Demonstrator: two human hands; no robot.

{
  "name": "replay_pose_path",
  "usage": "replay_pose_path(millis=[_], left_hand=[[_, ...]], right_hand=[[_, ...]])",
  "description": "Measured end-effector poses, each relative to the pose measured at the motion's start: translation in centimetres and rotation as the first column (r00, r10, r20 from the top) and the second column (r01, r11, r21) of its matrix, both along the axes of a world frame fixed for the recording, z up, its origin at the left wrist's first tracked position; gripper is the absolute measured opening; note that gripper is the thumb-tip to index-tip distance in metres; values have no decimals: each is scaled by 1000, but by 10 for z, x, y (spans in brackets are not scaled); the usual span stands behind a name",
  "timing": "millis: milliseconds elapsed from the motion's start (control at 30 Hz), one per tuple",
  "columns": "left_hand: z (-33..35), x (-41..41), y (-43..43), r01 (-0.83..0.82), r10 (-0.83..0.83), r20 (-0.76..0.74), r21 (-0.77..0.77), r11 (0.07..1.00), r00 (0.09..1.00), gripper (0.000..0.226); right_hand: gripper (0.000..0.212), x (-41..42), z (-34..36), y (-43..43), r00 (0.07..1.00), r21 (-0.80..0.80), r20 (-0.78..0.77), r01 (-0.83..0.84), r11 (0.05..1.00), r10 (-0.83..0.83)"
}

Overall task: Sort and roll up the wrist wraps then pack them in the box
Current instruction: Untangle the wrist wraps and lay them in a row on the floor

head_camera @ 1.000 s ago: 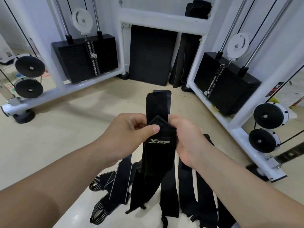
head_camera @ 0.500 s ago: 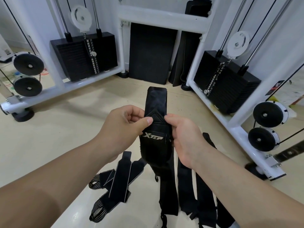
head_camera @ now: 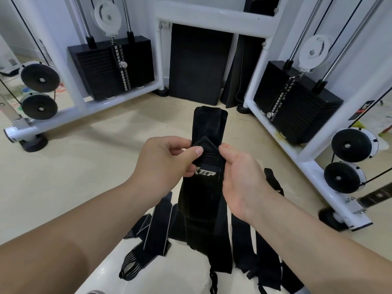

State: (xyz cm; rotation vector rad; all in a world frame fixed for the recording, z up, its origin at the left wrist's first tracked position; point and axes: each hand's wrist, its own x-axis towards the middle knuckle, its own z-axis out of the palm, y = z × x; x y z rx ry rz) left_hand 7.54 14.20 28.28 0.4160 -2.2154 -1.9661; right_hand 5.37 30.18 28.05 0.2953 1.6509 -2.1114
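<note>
You hold one black wrist wrap (head_camera: 203, 194) up in front of you, above the white counter (head_camera: 180, 279). Your left hand (head_camera: 167, 160) pinches its left edge, thumb on the front beside a triangular tab and fingers curled behind. Your right hand (head_camera: 239, 177) grips the right edge at the same height, with the thumb tip against the fabric and the other fingers hidden behind the wrap. A white printed logo sits on the wrap just below your thumbs. The wrap's upper end stands above both hands, and its long lower part hangs straight down to the counter, where a thin loop (head_camera: 213, 279) trails from the bottom.

More wraps lie flat on the counter beneath your arms. To the left of the held one lie the striped wraps (head_camera: 152, 232), black with pale edging and ribbed ends, overlapping each other at an angle. To the right lie the plain black wraps (head_camera: 261, 251), several strips side by side, partly hidden by your right forearm.

Beyond the counter is a beige floor (head_camera: 74, 166) and a white cable machine, with a left weight stack (head_camera: 110, 66) and a right weight stack (head_camera: 294, 102). A black mat (head_camera: 199, 64) leans upright against the wall between them.
</note>
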Motion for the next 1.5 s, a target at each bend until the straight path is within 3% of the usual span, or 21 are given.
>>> replay_pose_path(millis=[100, 167, 233, 267, 367, 533, 633, 800, 867, 933, 1033, 1133, 1300, 1400, 1500], left_hand=[[-4, -1, -2, 16, -17, -8, -89, 996, 1000, 16], [-7, -2, -5, 49, -69, -53, -308, 950, 996, 14], [-8, -1, -6, 64, -121, -70, -544, 836, 990, 24], [-8, -1, -5, 71, -128, -59, -576, 815, 990, 25], [-10, 2, 2, 145, -174, -11, -498, 855, 985, 26], [-7, 11, 21, 292, -290, 41, -189, 937, 956, 26], [-11, 15, 27, 331, -316, 112, -170, 928, 942, 23], [-14, 22, 41, 373, -332, 184, -268, 888, 925, 22], [-10, 20, 43, 295, -260, 151, -313, 903, 954, 27], [-6, 15, 42, 222, -198, 107, -320, 921, 974, 29], [3, 9, 40, 126, -115, 63, -211, 969, 991, 25], [9, 2, 35, 34, -29, 77, -64, 997, 997, 30], [9, -10, 27, -49, 34, 113, 135, 990, 993, 25], [9, -11, 30, 18, -40, 103, 203, 979, 994, 25], [10, -7, 30, 163, -206, 156, 251, 954, 966, 31]], right_hand=[[42, 5, 0, -6, 998, 53, -13, -63, 997, 64], [35, 7, 0, -10, 993, 164, -90, -67, 984, 83], [26, 8, 4, -12, 983, 278, -156, -52, 959, 99], [25, 8, 5, -11, 978, 329, -178, -42, 943, 106], [24, 6, 9, -10, 979, 386, -181, -17, 922, 94], [28, 0, 16, -6, 990, 300, -132, 85, 950, -47], [30, -12, 22, 0, 979, 230, -111, 193, 954, -171], [34, -26, 20, 14, 957, 128, -41, 292, 948, -289], [40, -29, 19, 17, 968, 83, -15, 251, 964, -251], [50, -26, 20, 17, 994, 57, 11, 108, 993, -109], [56, -16, 12, 12, 991, 197, 17, -136, 971, 135], [70, -10, 3, 9, 968, 311, -5, -239, 920, 253], [51, 1, 5, 5, 951, 443, -109, -214, 871, 289], [40, -1, 7, 3, 962, 474, -177, -102, 875, 208], [40, -10, 13, 5, 981, 408, -181, 10, 913, 70]])
